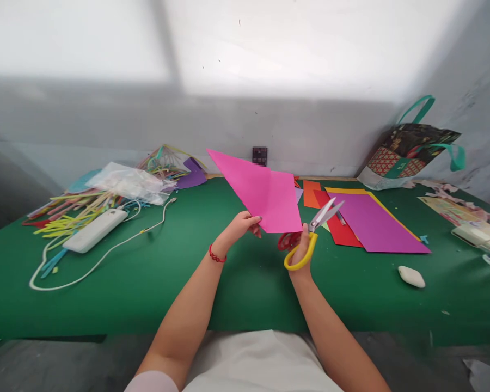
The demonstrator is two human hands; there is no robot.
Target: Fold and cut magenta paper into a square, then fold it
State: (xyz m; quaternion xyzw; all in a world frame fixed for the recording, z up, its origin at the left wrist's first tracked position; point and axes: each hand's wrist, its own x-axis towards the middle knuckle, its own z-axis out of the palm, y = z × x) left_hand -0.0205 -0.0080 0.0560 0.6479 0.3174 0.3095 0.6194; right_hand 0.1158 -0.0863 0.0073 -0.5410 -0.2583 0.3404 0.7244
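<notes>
A sheet of bright pink paper (265, 193), creased down its middle, is held up above the green table. My left hand (245, 227) pinches its lower edge near the crease, thumb on the near side. Scissors (311, 235) with one red and one yellow handle are gripped in my right hand (302, 256). Their blades stand apart, pointing up and to the right, beside the paper's lower right corner. Part of the red handle lies behind my right fingers.
Purple sheet (386, 226), red sheet (343, 231) and orange sheet (311, 193) lie right. A white mouse (411, 276) sits near the front. Left are paper strips (65, 222), a plastic bag (124, 179) and a white power bank (95, 231) with cable. A patterned bag (408, 152) leans on the wall.
</notes>
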